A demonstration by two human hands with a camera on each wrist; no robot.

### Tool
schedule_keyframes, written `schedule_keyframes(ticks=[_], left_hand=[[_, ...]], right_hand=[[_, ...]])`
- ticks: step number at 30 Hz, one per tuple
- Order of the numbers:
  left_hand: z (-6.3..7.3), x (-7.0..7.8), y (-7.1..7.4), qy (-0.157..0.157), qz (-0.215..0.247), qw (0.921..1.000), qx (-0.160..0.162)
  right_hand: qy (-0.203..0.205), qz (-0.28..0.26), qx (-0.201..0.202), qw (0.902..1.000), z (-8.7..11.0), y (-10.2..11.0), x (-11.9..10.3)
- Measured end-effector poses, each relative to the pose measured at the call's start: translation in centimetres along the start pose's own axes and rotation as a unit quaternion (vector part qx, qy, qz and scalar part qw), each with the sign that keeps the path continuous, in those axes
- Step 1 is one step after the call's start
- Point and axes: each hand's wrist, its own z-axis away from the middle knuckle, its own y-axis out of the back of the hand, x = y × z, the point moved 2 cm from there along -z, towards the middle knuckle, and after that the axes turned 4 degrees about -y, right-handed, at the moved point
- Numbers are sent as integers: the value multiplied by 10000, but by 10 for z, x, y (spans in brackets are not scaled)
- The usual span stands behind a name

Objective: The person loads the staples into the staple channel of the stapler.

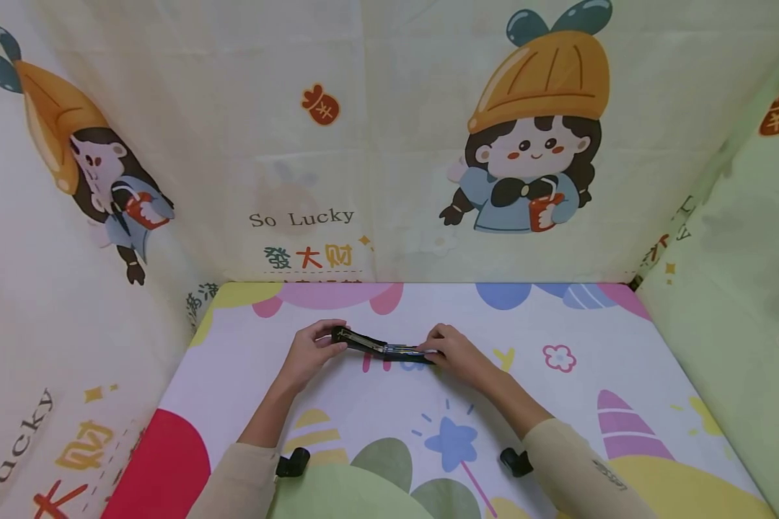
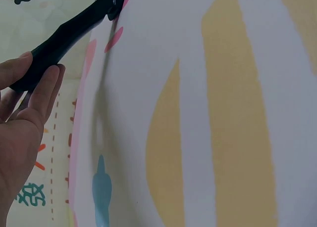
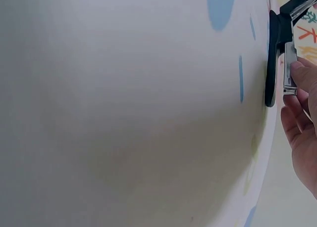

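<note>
A long black stapler [image 1: 381,347] is held between the two hands, low over the bench [image 1: 558,404]. One end is pinched by the left hand [image 1: 311,349]. The other end, with its shiny metal part, is pinched by the right hand [image 1: 457,353]. It is judged to be hard, stiff and a bit heavy, so it is best gripped at both ends. Both arms are stretched forward, wrists low.

The stapler [image 1: 383,347] looks like matt black plastic with a shiny bare-metal strip at one end. The table cover [image 1: 558,404] is smooth, printed and faintly glossy. The surrounding curtain [image 1: 389,144] is soft, creased printed cloth.
</note>
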Motion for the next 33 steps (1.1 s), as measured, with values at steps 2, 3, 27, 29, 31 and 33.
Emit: schedule_keyframes(ticks=[2,3,27,29,31,33], left_hand=[[0,0,0,-19,-16,10000,-2],[0,-1,0,-32,-31,10000,-5],[2,-3,0,-117,-15,9999,-46],[2,-3,0,-128,-25,9999,-54],[2,-2,0,-137,-32,9999,-59],[1,-2,0,-146,-34,9999,-73]], right_hand=[[-24,-23,-8,10000,1,1,1],[-9,-18,-11,10000,1,1,1],[-905,-705,83,9934,21,6,16],[-992,-724,67,9924,22,5,19],[-1102,-725,6,9913,23,4,22],[-1256,-734,-84,9893,24,4,23]])
